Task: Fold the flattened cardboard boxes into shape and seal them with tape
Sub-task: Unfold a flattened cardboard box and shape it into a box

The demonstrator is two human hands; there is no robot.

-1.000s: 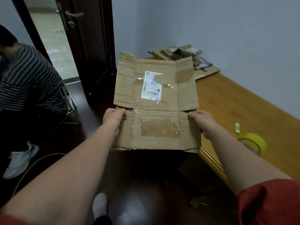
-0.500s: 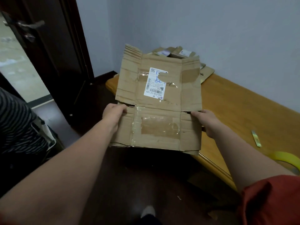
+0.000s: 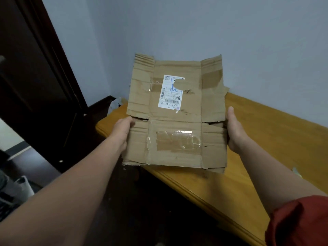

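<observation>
Grip, both sides: my left hand (image 3: 123,129) grips the left edge of the flattened cardboard box (image 3: 177,157), thumb lying across the front face and fingers wrapped behind, out of sight; my right hand (image 3: 234,128) holds the right edge at about the same height, thumb pointing up along the edge, palm turned inward, fingers hidden behind the board. Arms: both forearms bare and stretched forward, converging slightly on the box; a red sleeve (image 3: 298,222) shows at my right upper arm. Item held: one used box, unfolded flat, tilted up so its face is toward me, its flaps spread out above and to the sides. Markings: a white shipping label (image 3: 170,93) with barcode on the upper panel, partly torn; a patch of old clear tape (image 3: 178,142) on the lower panel, between my hands; a brown tape remnant on the upper right flap. Location: over the near corner of the wooden table (image 3: 266,139); whether its lower edge touches the tabletop I cannot tell. Surroundings: a pale wall behind, a dark door (image 3: 35,86) to the left.
</observation>
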